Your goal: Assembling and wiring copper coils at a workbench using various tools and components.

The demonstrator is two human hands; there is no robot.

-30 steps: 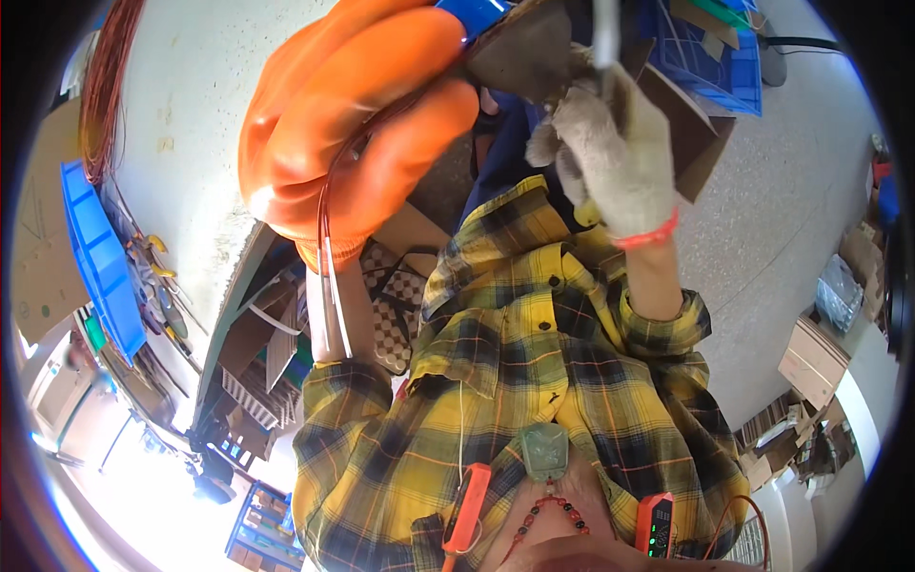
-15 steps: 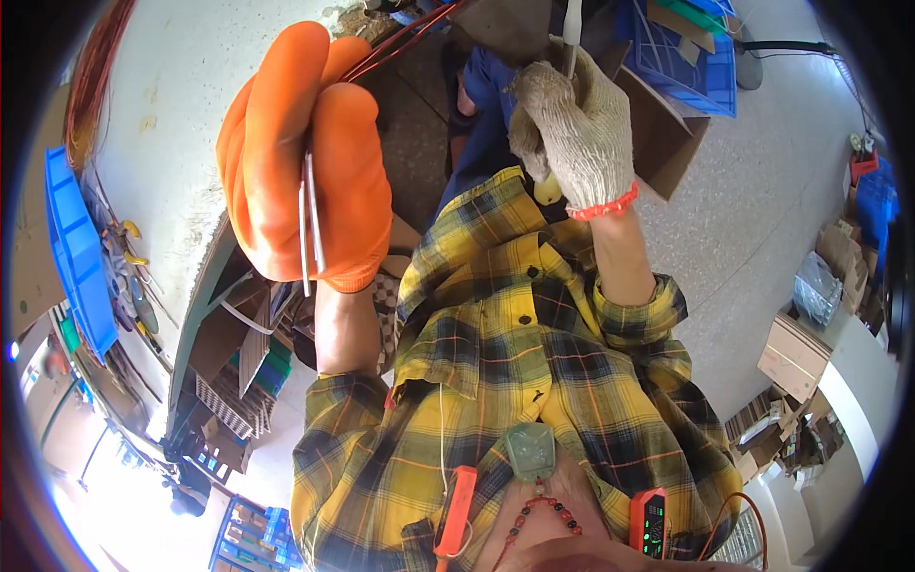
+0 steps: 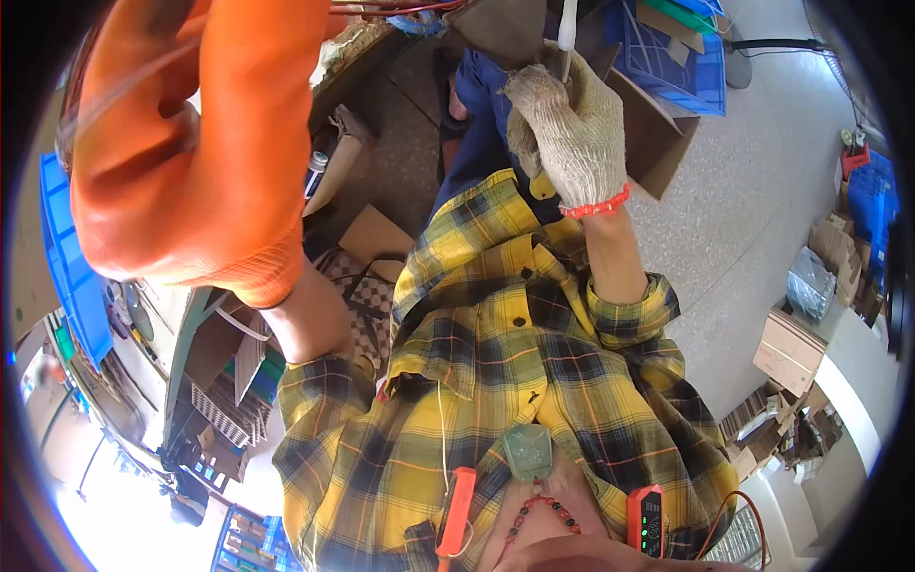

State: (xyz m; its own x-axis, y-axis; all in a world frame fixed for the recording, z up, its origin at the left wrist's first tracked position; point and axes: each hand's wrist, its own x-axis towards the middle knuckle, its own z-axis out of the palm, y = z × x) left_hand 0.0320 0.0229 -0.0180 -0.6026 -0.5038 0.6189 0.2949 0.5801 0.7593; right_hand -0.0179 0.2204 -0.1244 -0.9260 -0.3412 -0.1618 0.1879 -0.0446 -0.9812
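My left hand (image 3: pixel 205 153), in a bulky orange glove, is raised at the upper left. Its fingertips run out past the top edge. A thin pale strip (image 3: pixel 133 86), blurred, slants out from between its fingers. My right hand (image 3: pixel 572 138), in an off-white knit glove with a red cuff, is closed at the upper middle. Up from that fist stands the thin metal shaft of a white-handled tool (image 3: pixel 568 27); the shaft's lower end is hidden in the glove. Reddish wires (image 3: pixel 396 10) run along the top edge between the hands.
Blue crates stand at upper right (image 3: pixel 701 76) and left (image 3: pixel 71 257). An open cardboard box (image 3: pixel 658 153) lies beyond my right hand. Hand tools (image 3: pixel 124 310) lie on the worktop at left. Stacked cardboard (image 3: pixel 233 405) sits beneath it, and cartons (image 3: pixel 791 353) stand at far right.
My left hand has moved up and to the left, looking larger, and the two thin strips seen against its palm now show as one blurred streak. My right hand has barely shifted.
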